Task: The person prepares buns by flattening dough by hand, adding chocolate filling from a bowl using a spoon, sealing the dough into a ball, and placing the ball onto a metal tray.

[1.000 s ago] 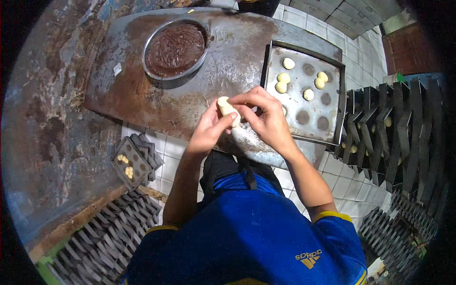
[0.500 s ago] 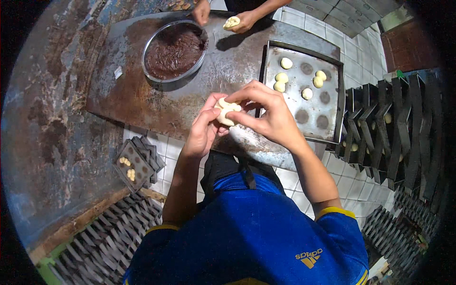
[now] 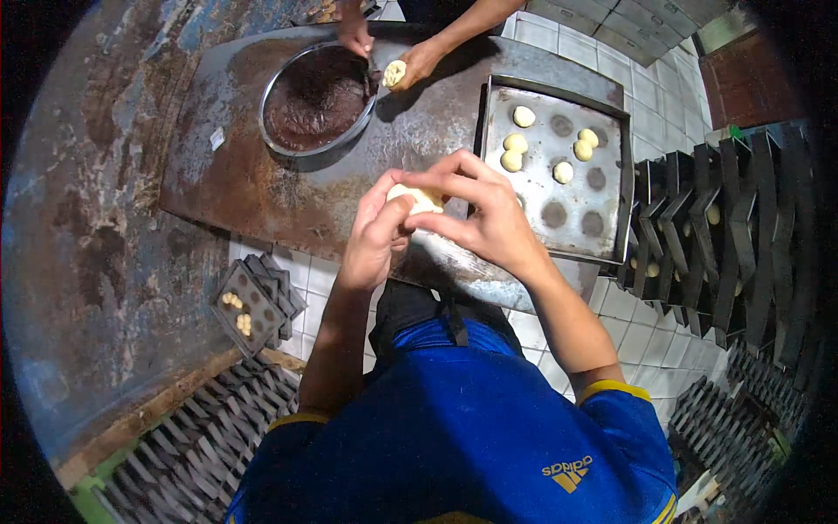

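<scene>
My left hand (image 3: pixel 374 234) and my right hand (image 3: pixel 491 214) meet over the near edge of a worn metal worktop (image 3: pixel 253 175), both pinching one pale ball of dough (image 3: pixel 418 198). The fingers of my right hand arch over its top. To the right lies a dark baking tray (image 3: pixel 602 188) with several small dough balls in its round hollows. At the far side stands a round metal bowl of dark brown filling (image 3: pixel 316 100). Another person's hands (image 3: pixel 417 61) reach in by the bowl, one holding a dough piece.
Stacks of dark baking trays stand upright at the right (image 3: pixel 716 227) and lie on the floor at lower left (image 3: pixel 183 445). A small tray with dough pieces (image 3: pixel 249 306) sits on the white tiled floor. My blue shirt fills the bottom.
Another person's hands came in at the top by the bowl with a dough piece. My hands stay together on the dough ball, turning it slightly.
</scene>
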The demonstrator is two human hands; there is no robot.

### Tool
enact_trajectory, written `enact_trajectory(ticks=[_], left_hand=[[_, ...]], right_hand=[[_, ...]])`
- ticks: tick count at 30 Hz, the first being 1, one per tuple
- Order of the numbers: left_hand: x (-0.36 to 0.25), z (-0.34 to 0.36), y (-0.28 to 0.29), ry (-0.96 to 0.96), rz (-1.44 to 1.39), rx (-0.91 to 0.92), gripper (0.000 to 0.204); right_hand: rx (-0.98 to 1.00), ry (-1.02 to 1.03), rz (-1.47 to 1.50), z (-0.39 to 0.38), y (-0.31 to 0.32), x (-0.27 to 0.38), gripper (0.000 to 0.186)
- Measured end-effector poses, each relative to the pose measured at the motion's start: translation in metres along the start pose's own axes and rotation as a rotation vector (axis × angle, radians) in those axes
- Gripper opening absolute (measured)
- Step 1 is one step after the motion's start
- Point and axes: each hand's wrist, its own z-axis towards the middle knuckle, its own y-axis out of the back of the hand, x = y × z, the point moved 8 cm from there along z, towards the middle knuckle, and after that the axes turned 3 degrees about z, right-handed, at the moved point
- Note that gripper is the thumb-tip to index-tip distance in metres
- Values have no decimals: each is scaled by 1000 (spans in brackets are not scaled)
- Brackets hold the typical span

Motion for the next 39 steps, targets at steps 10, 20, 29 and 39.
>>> enact_trajectory(ticks=[10,20,29,39], left_hand=[[-66,11,-34,-444,368,-83,35],[-45,31,-117,-384,22,219,38],[-58,30,-160,-630,142,366,70],[50,102,-137,-340,734,253,54]], right_hand=[[-146,-653,1406,-37,-45,-51,27],[-740,-168,849,-52,6,-49,50],[-669,-128,849,-62,45,-29,44],[-310,-578,427,-114,133,-84,50]])
